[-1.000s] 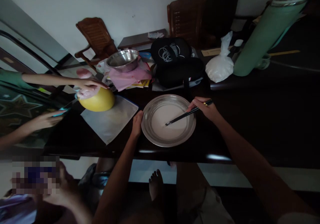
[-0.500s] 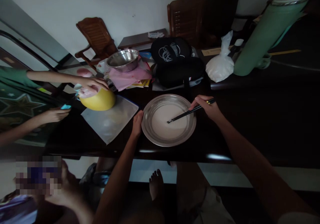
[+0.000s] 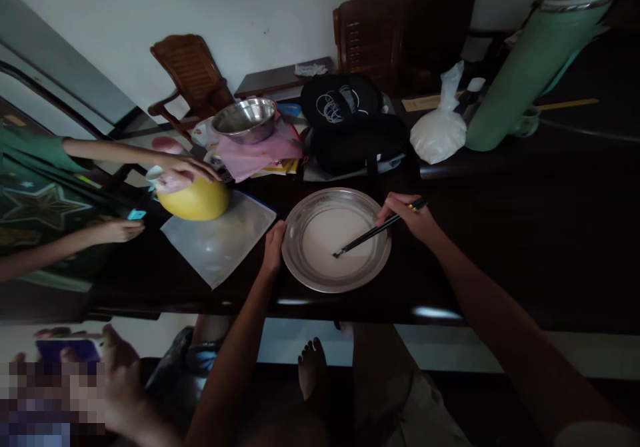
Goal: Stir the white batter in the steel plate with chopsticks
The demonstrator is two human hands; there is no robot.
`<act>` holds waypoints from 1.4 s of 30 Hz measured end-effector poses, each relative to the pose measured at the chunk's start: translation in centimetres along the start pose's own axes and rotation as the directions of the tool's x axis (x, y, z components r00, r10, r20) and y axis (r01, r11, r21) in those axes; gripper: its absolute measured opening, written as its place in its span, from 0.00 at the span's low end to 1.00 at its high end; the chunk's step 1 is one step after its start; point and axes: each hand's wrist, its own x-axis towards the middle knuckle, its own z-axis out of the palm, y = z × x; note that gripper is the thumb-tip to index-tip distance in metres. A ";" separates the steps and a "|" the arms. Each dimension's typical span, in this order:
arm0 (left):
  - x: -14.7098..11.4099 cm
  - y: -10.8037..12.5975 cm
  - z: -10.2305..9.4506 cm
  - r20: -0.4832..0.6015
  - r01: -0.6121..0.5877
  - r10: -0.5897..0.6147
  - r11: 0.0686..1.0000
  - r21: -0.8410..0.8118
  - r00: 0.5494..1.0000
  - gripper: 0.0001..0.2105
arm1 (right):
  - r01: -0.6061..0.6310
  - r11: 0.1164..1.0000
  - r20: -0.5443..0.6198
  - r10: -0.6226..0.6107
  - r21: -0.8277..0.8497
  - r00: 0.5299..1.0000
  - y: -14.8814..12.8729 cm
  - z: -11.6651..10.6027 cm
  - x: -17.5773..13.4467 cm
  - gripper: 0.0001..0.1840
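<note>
A round metal basin (image 3: 295,260) stands near the table's front edge, with a milky white liquid (image 3: 333,234) in it. My left hand (image 3: 273,246) grips the basin's left rim, thumb on top and fingers partly hidden. In my right hand (image 3: 410,217) is a pair of black chopsticks (image 3: 373,232), held at their upper ends over the basin's right rim. Their tips dip into the liquid near its middle. Left of the basin, a translucent plastic zip bag (image 3: 215,254) lies flat, partly under a yellow bowl (image 3: 195,198).
Another person's hand (image 3: 193,165) rests on the yellow bowl; their other hand (image 3: 120,231) holds a light-blue-handled thing. Behind stand a steel bowl (image 3: 245,122), a black case (image 3: 355,134), a tied bag of white powder (image 3: 439,134) and a tall green thermos (image 3: 530,74). At lower left, someone holds a phone (image 3: 70,350).
The chopstick tips have moved slightly toward me in the liquid. My left hand stays on the rim. At lower left, the phone shows more clearly.
</note>
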 end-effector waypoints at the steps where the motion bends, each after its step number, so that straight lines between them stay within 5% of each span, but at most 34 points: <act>1: 0.0 0.0 0.0 -0.004 0.003 -0.003 1.000 0.000 1.000 0.23 | 0.006 1.000 0.033 -0.005 -0.019 0.999 0.0 0.1 0.0 0.21; 9: -0.1 0.0 0.0 0.011 -0.003 0.003 1.000 0.004 1.000 0.23 | 0.006 1.000 -0.055 -0.008 -0.025 0.998 -0.1 -0.1 0.0 0.22; 15: 0.0 0.1 0.0 0.002 -0.012 0.012 0.999 0.030 1.000 0.23 | 0.006 0.998 0.057 -0.003 -0.057 0.998 -0.1 0.2 -0.1 0.21; 20: -0.1 0.1 0.0 0.011 -0.014 0.014 1.000 0.024 1.000 0.22 | -0.011 1.000 -0.065 0.010 -0.023 0.998 -0.3 0.0 0.0 0.21; 26: -0.2 0.2 0.0 -0.005 0.020 -0.020 1.000 0.004 1.000 0.21 | -0.029 0.999 0.064 0.030 -0.020 0.998 -0.5 0.4 -0.1 0.22; 32: -0.2 0.1 -0.1 0.001 0.014 -0.014 1.000 0.003 1.000 0.22 | -0.021 1.000 -0.063 0.020 -0.006 0.998 -0.4 -0.1 0.0 0.22; 38: -0.2 0.4 0.1 0.000 0.012 -0.012 1.000 -0.003 1.000 0.23 | 0.051 0.992 0.108 -0.038 -0.120 0.993 -0.5 0.3 -0.3 0.23; 42: -0.3 0.8 0.3 -0.006 0.007 -0.006 1.000 0.006 1.000 0.23 | 0.049 0.991 -0.015 -0.051 -0.122 0.999 -0.5 -0.1 0.0 0.21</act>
